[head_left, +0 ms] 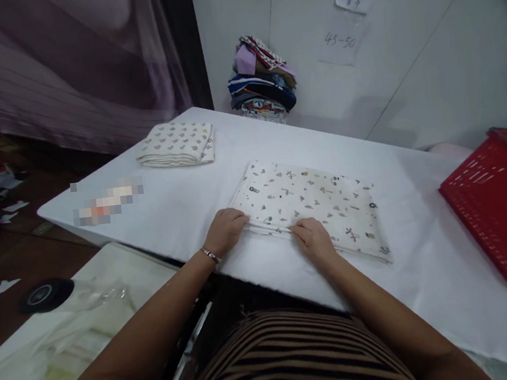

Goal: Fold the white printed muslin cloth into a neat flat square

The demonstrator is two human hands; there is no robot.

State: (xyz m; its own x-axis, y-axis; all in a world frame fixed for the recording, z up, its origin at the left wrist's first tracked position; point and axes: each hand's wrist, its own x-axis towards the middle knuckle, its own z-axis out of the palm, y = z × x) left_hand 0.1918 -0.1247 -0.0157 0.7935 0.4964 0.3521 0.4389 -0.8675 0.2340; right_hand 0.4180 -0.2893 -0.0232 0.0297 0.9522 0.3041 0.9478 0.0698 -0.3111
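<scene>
Both sets of fingers pinch near edge of folded cloth (pixel 313 199): left hand (pixel 225 229) at corner, right hand (pixel 314 241) mid-edge.

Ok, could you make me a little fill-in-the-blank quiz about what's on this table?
1. The left hand and right hand touch the near edge of a folded printed cloth on a ____ table.
2. The basket at the table's right is ____.
3. The bracelet is on the ____ wrist.
4. The stack of colourful clothes stands in front of the tiled ____.
Missing words: white; red; left; wall.
</scene>
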